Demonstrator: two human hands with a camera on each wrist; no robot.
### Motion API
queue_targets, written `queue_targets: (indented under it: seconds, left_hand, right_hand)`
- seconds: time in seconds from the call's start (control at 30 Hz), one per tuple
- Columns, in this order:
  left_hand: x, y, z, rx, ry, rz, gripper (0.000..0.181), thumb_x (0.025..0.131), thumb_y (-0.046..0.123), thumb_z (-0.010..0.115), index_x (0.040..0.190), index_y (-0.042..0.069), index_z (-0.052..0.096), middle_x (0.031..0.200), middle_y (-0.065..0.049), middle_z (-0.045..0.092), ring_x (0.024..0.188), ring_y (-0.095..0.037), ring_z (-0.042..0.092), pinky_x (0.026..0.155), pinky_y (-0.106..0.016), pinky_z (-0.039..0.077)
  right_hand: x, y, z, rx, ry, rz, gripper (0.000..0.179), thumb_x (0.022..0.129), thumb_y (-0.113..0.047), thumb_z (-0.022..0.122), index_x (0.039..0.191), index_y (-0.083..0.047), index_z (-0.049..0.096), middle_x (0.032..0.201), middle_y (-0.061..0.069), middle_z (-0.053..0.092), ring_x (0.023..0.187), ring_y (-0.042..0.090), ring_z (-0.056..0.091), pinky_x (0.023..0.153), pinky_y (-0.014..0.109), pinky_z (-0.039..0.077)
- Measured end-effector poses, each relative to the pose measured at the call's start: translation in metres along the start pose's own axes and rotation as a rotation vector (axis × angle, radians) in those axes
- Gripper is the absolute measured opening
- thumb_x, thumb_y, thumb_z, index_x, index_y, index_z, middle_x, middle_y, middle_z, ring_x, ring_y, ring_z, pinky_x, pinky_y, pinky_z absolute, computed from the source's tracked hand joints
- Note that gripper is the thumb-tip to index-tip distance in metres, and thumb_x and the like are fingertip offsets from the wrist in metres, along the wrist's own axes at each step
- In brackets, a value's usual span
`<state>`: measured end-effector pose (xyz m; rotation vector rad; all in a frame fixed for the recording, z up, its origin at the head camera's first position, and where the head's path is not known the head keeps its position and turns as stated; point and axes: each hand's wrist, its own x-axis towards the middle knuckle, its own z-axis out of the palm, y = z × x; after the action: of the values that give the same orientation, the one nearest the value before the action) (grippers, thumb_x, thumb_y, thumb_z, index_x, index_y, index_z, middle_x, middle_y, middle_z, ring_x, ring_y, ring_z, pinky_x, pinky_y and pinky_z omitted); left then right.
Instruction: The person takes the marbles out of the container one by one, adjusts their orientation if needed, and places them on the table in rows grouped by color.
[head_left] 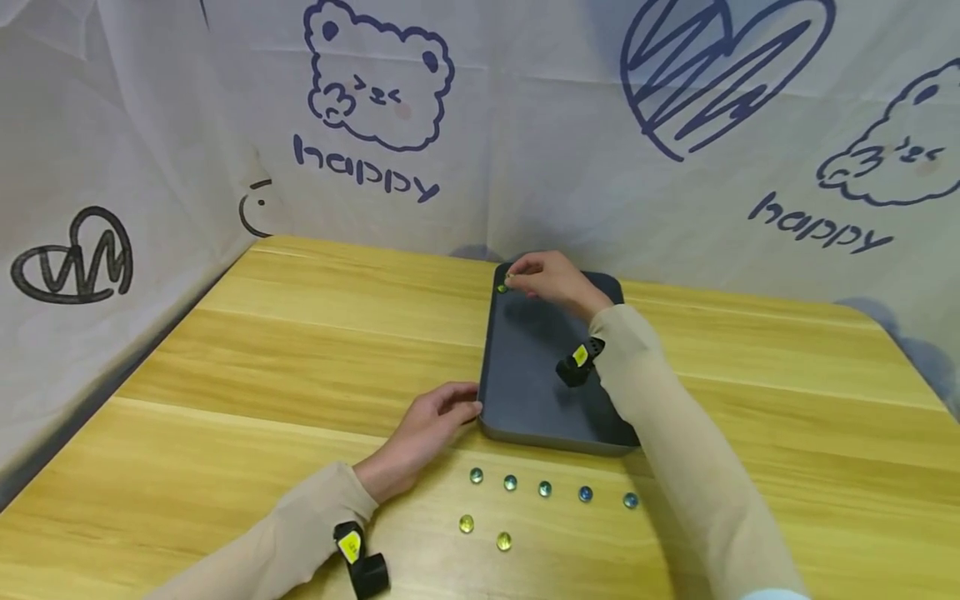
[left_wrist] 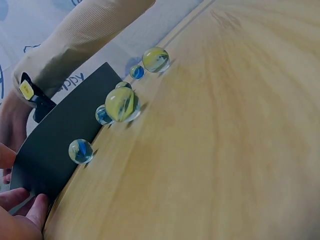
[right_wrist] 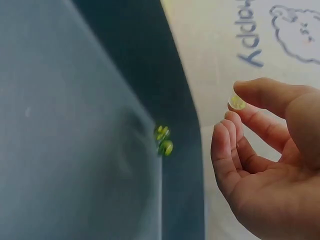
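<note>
My right hand pinches a yellowish clear glass marble between thumb and index fingertip, above the far left corner of a dark grey tray. Yellow-green marble glass shows down in that corner, against the wall. At the tray's near left side, my left hand touches the outer edge with its thumb and fingertips. In the left wrist view those fingers press low on the tray wall.
In front of the tray lies a row of several blue-green marbles. Two yellow marbles, a left one and a right one, sit nearer on the wooden table. A white cloth with drawings hangs behind.
</note>
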<state>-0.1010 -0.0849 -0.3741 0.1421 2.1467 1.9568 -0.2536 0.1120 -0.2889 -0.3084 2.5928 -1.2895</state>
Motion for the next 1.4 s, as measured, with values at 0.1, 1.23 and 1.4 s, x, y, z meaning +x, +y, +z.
queue_targets:
  seconds: [0.1,1.23,1.4]
  left_hand:
    - [0.0,0.001,-0.001,-0.003,-0.002,0.008,0.038,0.095,0.013,0.057,0.129,-0.004,0.056,0.125,-0.014,0.059,0.117,-0.026,0.053,0.101,-0.041,0.042]
    - [-0.002,-0.001,-0.002,-0.022,0.002,0.001,0.037,0.094,0.012,0.058,0.128,-0.003,0.058,0.122,-0.012,0.061,0.113,-0.024,0.055,0.098,-0.039,0.044]
    - [-0.002,0.001,-0.001,-0.018,-0.005,-0.001,0.038,0.095,0.013,0.058,0.128,-0.003,0.057,0.124,-0.012,0.06,0.114,-0.024,0.055,0.099,-0.04,0.044]
  right_hand:
    - [-0.003,-0.009,0.002,0.026,0.003,-0.012,0.032,0.097,-0.019,0.06,0.123,-0.001,0.061,0.119,0.015,0.059,0.109,0.036,0.055,0.097,0.047,0.044]
    - [-0.061,-0.018,0.001,0.186,0.114,-0.156,0.034,0.09,-0.019,0.07,0.118,0.0,0.066,0.103,0.008,0.061,0.093,0.025,0.054,0.086,0.038,0.046]
    - [-0.077,-0.015,0.0,0.208,0.161,-0.194,0.033,0.09,-0.021,0.07,0.115,0.0,0.066,0.105,0.009,0.063,0.096,0.026,0.056,0.092,0.043,0.045]
